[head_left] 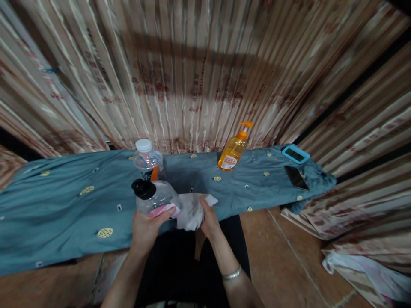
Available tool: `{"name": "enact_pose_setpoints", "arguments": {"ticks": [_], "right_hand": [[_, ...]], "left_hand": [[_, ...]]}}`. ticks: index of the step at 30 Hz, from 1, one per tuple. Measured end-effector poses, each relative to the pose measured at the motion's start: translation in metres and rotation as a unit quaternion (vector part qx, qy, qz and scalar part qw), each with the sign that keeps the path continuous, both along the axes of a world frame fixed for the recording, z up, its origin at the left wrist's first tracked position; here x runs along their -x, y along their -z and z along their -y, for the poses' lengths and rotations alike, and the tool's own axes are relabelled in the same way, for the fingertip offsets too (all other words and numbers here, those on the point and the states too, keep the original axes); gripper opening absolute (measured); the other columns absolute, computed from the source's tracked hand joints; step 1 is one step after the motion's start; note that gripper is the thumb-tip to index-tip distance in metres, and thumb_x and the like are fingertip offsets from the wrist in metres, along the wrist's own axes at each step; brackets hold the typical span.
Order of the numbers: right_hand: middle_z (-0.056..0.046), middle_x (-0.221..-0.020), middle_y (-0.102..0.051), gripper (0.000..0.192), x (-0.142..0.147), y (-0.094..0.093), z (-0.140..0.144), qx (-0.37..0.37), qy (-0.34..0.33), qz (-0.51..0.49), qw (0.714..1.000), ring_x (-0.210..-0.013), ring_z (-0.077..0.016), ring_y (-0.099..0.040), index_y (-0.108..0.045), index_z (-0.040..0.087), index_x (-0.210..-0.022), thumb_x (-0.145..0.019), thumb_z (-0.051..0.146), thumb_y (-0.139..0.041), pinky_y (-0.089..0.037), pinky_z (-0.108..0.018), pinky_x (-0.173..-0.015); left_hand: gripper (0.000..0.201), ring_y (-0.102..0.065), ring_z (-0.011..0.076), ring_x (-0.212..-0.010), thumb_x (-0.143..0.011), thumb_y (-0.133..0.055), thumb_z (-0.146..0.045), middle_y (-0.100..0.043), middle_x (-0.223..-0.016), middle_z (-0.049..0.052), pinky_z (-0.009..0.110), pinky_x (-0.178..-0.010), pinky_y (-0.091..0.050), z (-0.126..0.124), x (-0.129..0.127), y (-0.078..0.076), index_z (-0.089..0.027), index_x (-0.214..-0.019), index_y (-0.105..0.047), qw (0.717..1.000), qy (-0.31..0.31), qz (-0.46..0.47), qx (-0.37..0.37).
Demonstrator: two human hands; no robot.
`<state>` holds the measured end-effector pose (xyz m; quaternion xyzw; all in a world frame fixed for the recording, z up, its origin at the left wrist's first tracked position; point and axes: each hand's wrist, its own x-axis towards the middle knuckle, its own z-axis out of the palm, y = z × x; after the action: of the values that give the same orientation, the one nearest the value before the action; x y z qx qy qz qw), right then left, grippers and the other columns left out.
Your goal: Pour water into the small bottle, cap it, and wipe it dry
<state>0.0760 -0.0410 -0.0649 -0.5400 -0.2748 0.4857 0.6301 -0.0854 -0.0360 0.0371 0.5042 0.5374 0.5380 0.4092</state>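
Note:
A clear plastic bottle (162,193) with a black cap and a pink-and-white label is tilted over the cloth, its cap toward the upper left. My left hand (147,226) is closed around its side, thumb across the label. At the bottle's other end my right hand (209,217) pinches a crumpled white tissue (192,209), which touches or nearly touches the bottle; I cannot tell which. Just behind stands a clear bottle (148,160) with a white cap and an orange patch on it. Farther right is an orange pump bottle (231,150) of amber liquid.
The narrow bench or table wears a teal cloth (73,205) with small yellow prints. On its right end lie a blue-framed device (295,154) and a dark phone (296,177). Patterned curtains (192,77) hang close behind and at the right. Tiled floor (282,256) shows below.

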Motion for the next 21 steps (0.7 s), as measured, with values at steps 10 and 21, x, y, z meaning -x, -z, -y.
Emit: {"name": "enact_pose_setpoints", "arguments": {"ticks": [10, 21], "right_hand": [[-0.01, -0.143, -0.051, 0.067, -0.023, -0.043, 0.032, -0.092, -0.071, 0.279, 0.953, -0.132, -0.0251, -0.047, -0.046, 0.019, -0.142, -0.082, 0.039, -0.069, -0.034, -0.042, -0.114], [-0.017, -0.135, -0.053, 0.083, -0.046, -0.031, 0.049, -0.045, 0.044, 0.342, 0.938, -0.12, -0.0304, -0.057, -0.027, 0.014, -0.147, -0.071, 0.024, -0.059, -0.046, -0.045, -0.102]], "left_hand": [[0.048, -0.072, 0.0249, -0.076, -0.045, -0.087, -0.036, -0.077, -0.081, 0.005, 0.037, -0.077, -0.06, -0.001, -0.015, 0.012, -0.015, -0.085, -0.071, 0.998, 0.019, -0.019, 0.053], [0.051, -0.071, 0.0257, -0.092, -0.055, -0.084, -0.027, -0.075, -0.096, 0.004, 0.037, -0.085, -0.057, -0.008, -0.121, 0.032, -0.018, -0.101, -0.065, 0.976, 0.216, 0.023, 0.029]]}}
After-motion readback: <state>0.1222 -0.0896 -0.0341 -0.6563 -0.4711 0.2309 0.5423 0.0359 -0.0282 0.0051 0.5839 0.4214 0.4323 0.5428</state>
